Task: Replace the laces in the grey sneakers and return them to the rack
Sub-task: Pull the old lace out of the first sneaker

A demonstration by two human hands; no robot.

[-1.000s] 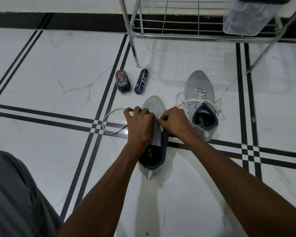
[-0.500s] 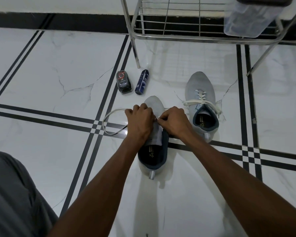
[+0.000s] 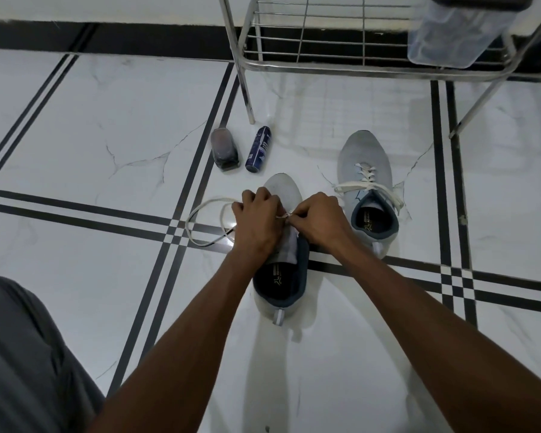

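near sneaker (image 3: 283, 195): grey, dark collar, toe away | lace (image 3: 200, 226): white, looped left on floor | left hand (image 3: 258, 220), right hand (image 3: 320, 218): fingers curled, pinching lace | far sneaker (image 3: 364, 154): laced

Near sneaker (image 3: 282, 189) left of laced sneaker (image 3: 364, 157), before rack (image 3: 325, 65).

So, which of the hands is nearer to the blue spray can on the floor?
Left. The left hand works on the near sneaker just below and right of the blue spray can; the right hand sits farther right.
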